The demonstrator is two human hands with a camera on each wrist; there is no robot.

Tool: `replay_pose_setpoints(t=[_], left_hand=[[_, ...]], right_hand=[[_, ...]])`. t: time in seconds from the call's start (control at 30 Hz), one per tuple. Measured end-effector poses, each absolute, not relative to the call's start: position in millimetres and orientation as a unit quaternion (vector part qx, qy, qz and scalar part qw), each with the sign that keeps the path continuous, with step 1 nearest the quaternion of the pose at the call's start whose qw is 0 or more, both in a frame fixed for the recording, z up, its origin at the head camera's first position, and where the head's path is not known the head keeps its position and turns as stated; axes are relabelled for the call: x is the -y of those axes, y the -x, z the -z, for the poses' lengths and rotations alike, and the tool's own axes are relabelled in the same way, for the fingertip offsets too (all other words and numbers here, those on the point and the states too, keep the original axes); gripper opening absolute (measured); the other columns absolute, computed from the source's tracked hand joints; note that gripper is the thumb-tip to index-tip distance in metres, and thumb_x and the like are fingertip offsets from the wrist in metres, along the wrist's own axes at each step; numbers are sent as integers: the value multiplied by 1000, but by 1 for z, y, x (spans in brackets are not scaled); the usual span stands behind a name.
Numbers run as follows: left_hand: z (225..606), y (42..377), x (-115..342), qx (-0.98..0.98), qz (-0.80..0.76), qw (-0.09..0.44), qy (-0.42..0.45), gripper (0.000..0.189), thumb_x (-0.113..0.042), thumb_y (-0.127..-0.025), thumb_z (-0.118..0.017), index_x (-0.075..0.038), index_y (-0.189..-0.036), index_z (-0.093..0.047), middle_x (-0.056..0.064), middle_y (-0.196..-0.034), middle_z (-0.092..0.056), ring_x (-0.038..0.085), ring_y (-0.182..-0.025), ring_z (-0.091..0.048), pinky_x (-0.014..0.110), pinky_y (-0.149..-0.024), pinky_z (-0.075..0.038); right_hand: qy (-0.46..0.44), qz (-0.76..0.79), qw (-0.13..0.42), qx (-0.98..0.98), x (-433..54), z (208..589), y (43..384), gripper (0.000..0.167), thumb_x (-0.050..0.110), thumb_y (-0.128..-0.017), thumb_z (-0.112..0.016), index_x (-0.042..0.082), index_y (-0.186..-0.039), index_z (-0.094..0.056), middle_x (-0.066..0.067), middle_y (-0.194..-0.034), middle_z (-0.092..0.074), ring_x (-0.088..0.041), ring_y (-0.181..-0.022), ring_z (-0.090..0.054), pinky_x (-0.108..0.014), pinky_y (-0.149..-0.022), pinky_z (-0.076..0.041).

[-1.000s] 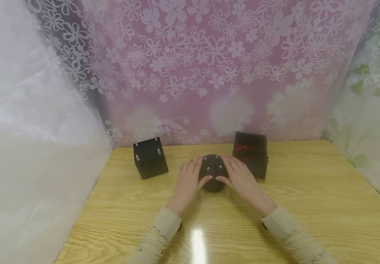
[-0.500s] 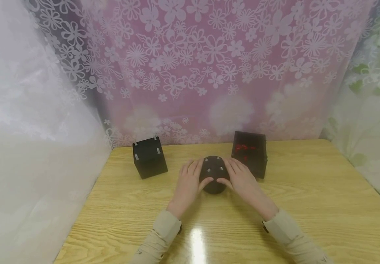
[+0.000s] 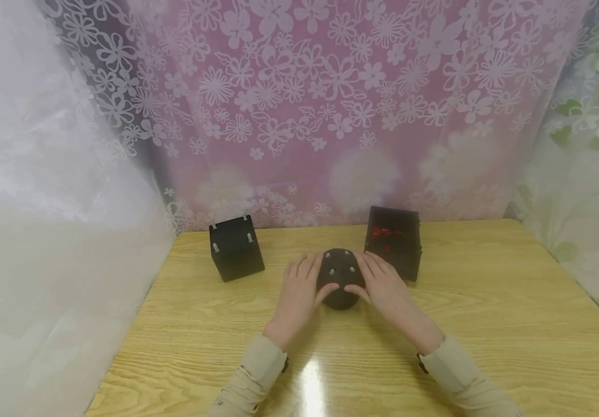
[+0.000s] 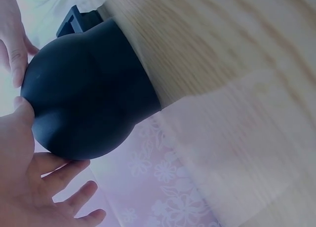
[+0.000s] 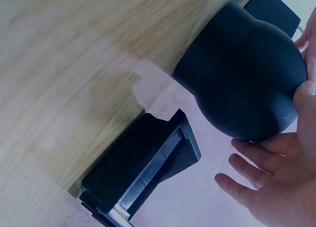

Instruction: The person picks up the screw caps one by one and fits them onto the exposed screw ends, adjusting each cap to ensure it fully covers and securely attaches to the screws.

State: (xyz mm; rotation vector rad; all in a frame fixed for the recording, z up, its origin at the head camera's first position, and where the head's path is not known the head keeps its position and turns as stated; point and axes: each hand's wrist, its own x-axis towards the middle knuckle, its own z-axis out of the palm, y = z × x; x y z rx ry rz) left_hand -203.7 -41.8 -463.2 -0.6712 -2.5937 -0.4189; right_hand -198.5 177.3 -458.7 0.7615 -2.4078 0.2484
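Observation:
A matte black rounded housing [image 3: 340,278] stands on the table in the middle, with several small metal pegs on its top. In the left wrist view the bulging body of the housing [image 4: 79,98] narrows to a straight-sided base at the tabletop. My left hand [image 3: 298,289] holds its left side, thumb on the near face and fingers along the flank. Opposite, my right hand [image 3: 386,286] grips the right side the same way, and the thumb tips point toward each other. In the right wrist view, the outer fingers of the right hand [image 5: 276,182] spread off the surface.
To the left stands a black box [image 3: 236,249] with metal pegs on top. Close behind the right hand is a black box with red marks [image 3: 394,243]. A pink floral curtain [image 3: 330,116] hangs beyond the back edge of the wooden table [image 3: 487,301].
Both hands have shifted the rounded housing slightly to the right and toward me, keeping their hold. The two boxes stay where they were.

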Motion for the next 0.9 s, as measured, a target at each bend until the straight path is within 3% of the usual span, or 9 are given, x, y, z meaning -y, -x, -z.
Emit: replay_pose_setpoints(t=[0.23,0.9], left_hand=[[460,197,40,941,155,189,236,78,-54,-99,-55,-5,-156,-37,13,-150,-51,36,-141,-42,51,-122,-28],[459,186,38,932,154,208,252,78,-53,-96,-60,-3,-153,-42,13,-146,-54,37,-137,-46,54,-118,-33]], right_hand=[[-282,-91,287,911,-179,460,194,91,65,-100,-23,-11,-146,-45,-29,-134,-59,-46,-125,-56,-60,-97,-51],[-287,-85,313,902,-181,459,179,89,63,-101,-23,-13,-142,-48,-29,-130,-61,-46,-123,-57,-57,-96,-53]])
